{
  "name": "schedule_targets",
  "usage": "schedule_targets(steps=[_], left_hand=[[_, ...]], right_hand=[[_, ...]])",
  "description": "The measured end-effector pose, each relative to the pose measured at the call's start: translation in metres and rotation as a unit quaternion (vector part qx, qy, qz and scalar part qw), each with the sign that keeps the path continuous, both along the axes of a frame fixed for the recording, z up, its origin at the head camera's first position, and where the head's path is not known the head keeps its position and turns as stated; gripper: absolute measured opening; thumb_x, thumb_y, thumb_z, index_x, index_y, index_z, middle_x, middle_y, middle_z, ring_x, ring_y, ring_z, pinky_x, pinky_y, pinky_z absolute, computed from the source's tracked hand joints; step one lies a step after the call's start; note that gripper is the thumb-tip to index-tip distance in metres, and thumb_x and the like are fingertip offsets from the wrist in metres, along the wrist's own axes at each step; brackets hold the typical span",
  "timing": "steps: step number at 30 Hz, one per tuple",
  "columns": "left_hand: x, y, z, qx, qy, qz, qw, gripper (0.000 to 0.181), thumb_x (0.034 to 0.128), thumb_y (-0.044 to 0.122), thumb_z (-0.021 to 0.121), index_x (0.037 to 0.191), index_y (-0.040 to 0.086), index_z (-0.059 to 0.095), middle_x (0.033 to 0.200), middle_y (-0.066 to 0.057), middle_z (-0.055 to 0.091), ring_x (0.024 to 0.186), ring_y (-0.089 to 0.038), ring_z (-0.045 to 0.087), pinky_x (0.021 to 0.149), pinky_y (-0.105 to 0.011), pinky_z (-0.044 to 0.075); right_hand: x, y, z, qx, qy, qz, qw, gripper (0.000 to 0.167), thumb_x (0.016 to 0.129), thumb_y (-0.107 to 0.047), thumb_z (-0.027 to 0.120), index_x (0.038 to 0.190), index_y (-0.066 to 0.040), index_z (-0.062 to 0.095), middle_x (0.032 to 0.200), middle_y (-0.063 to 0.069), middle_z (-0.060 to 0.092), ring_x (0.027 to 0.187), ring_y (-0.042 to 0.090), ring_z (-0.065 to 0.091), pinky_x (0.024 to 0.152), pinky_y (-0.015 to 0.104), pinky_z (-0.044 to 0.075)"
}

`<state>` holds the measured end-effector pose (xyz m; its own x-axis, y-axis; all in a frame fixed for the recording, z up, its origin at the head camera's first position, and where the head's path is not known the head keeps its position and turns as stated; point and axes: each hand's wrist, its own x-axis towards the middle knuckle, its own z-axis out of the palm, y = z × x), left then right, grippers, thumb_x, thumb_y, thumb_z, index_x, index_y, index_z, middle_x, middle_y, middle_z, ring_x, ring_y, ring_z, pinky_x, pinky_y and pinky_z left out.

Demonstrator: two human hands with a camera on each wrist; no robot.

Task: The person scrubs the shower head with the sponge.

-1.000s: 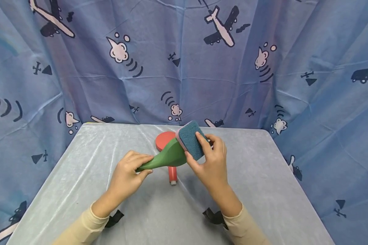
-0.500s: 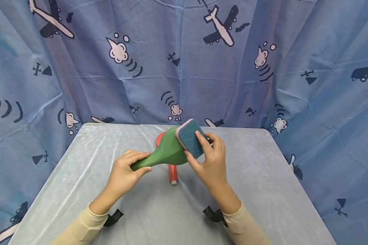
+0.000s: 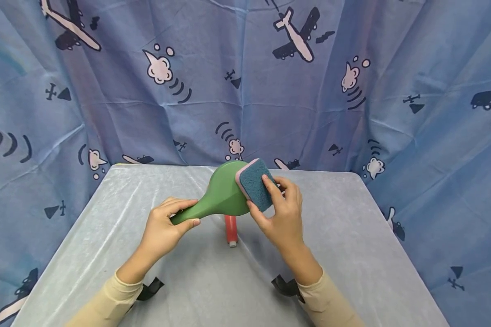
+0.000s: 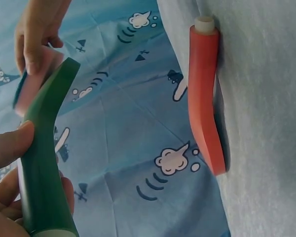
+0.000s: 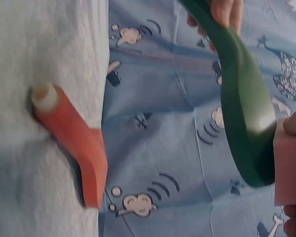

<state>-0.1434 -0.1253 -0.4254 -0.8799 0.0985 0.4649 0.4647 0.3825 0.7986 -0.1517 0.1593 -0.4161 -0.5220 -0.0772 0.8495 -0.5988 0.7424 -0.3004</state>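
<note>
In the head view my left hand (image 3: 162,228) grips the slim handle of a green paddle (image 3: 224,190) with a round, flat head. Thumb and fingers wrap that handle in the left wrist view. My right hand (image 3: 285,218) pinches a sponge (image 3: 256,184), blue scouring layer facing me and pink foam layer towards the paddle. The foam (image 5: 287,170) meets the head's right edge in the right wrist view. Both things are held up above the table. Behind and below them lies a similar red paddle (image 3: 231,230); its round head is hidden by the green one.
A pale cloth covers the table (image 3: 212,281). Past its back edge hangs a blue curtain (image 3: 196,113) printed with planes and clouds. Black straps (image 3: 150,289) show near both sleeves. The red paddle's pale-tipped handle (image 4: 204,64) points towards me.
The green paddle has turned so its round face shows more fully, its head rising and covering the red one. My left hand shifted slightly left. The sponge hand stayed nearly still.
</note>
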Motion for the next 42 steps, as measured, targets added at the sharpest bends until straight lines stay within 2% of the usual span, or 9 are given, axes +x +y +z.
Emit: schedule_targets(steps=[6, 12, 16, 19, 24, 27, 32, 38, 42], left_hand=[[0.000, -0.002, 0.000, 0.005, -0.022, 0.003, 0.9997, 0.045, 0.0759, 0.007, 0.091, 0.118, 0.016, 0.078, 0.111, -0.001, 0.075, 0.100, -0.015, 0.064, 0.082, -0.017, 0.049], [-0.002, -0.005, 0.001, 0.038, -0.091, -0.011, 0.9951, 0.044, 0.0805, 0.011, 0.088, 0.122, 0.012, 0.076, 0.110, -0.007, 0.073, 0.091, -0.015, 0.064, 0.075, -0.019, 0.054], [-0.005, -0.007, 0.001, 0.069, -0.137, -0.030, 0.9878, 0.043, 0.0842, 0.011, 0.085, 0.125, 0.007, 0.073, 0.113, -0.013, 0.073, 0.090, -0.013, 0.069, 0.076, -0.021, 0.058], [-0.008, -0.007, 0.000, 0.087, -0.150, -0.038, 0.9842, 0.042, 0.0871, 0.009, 0.082, 0.127, 0.003, 0.070, 0.114, -0.018, 0.072, 0.092, -0.012, 0.070, 0.078, -0.021, 0.059], [-0.010, -0.006, -0.001, 0.131, -0.155, -0.039, 0.9783, 0.038, 0.0908, 0.004, 0.077, 0.126, -0.005, 0.067, 0.108, -0.021, 0.070, 0.091, -0.008, 0.069, 0.079, -0.019, 0.058], [-0.010, -0.004, -0.002, 0.165, -0.173, -0.053, 0.9695, 0.036, 0.0936, 0.001, 0.072, 0.127, -0.009, 0.065, 0.101, -0.012, 0.071, 0.086, -0.007, 0.068, 0.075, -0.020, 0.059], [-0.009, 0.000, -0.003, 0.187, -0.203, -0.076, 0.9581, 0.035, 0.0969, 0.001, 0.066, 0.127, -0.014, 0.061, 0.090, 0.003, 0.070, 0.076, -0.009, 0.066, 0.066, -0.024, 0.059], [-0.008, 0.002, -0.008, 0.164, -0.226, -0.085, 0.9566, 0.039, 0.0912, 0.005, 0.076, 0.125, -0.010, 0.064, 0.095, -0.005, 0.071, 0.076, -0.014, 0.067, 0.064, -0.026, 0.058], [-0.007, 0.003, -0.009, 0.151, -0.232, -0.095, 0.9563, 0.044, 0.0877, 0.008, 0.081, 0.125, -0.007, 0.064, 0.098, -0.009, 0.071, 0.073, -0.013, 0.065, 0.063, -0.027, 0.057]], right_hand=[[0.004, -0.009, -0.004, 0.081, 0.026, 0.034, 0.9958, 0.067, 0.078, -0.033, 0.084, 0.138, -0.012, 0.064, 0.127, 0.022, 0.058, 0.099, 0.036, 0.054, 0.082, 0.050, 0.043], [0.000, -0.001, -0.002, 0.012, 0.011, -0.003, 0.9999, 0.064, 0.080, -0.033, 0.081, 0.138, -0.011, 0.064, 0.126, 0.022, 0.057, 0.102, 0.038, 0.053, 0.087, 0.049, 0.040], [0.002, -0.005, -0.003, 0.051, 0.030, 0.024, 0.9979, 0.063, 0.083, -0.036, 0.079, 0.138, -0.010, 0.064, 0.126, 0.023, 0.058, 0.100, 0.038, 0.053, 0.083, 0.049, 0.041], [0.003, -0.007, -0.002, 0.077, 0.043, 0.039, 0.9953, 0.062, 0.083, -0.036, 0.078, 0.138, -0.010, 0.064, 0.127, 0.023, 0.058, 0.098, 0.037, 0.054, 0.081, 0.050, 0.042], [0.000, -0.001, 0.001, 0.014, 0.018, 0.023, 0.9995, 0.062, 0.083, -0.035, 0.079, 0.139, -0.010, 0.063, 0.128, 0.023, 0.057, 0.104, 0.038, 0.053, 0.085, 0.049, 0.041], [0.000, -0.001, 0.000, 0.000, 0.015, 0.032, 0.9994, 0.062, 0.085, -0.036, 0.077, 0.139, -0.009, 0.062, 0.129, 0.023, 0.056, 0.107, 0.038, 0.053, 0.085, 0.047, 0.041], [0.003, -0.009, -0.003, 0.018, 0.053, 0.063, 0.9964, 0.059, 0.091, -0.038, 0.073, 0.138, -0.005, 0.062, 0.131, 0.026, 0.056, 0.104, 0.039, 0.052, 0.083, 0.046, 0.042], [0.003, -0.010, -0.003, 0.030, 0.114, 0.084, 0.9895, 0.055, 0.092, -0.036, 0.072, 0.133, -0.001, 0.064, 0.128, 0.028, 0.057, 0.102, 0.041, 0.053, 0.082, 0.046, 0.043], [0.002, -0.007, 0.001, 0.032, 0.145, 0.078, 0.9858, 0.054, 0.090, -0.035, 0.073, 0.131, -0.001, 0.064, 0.127, 0.029, 0.058, 0.103, 0.042, 0.055, 0.081, 0.048, 0.043]])
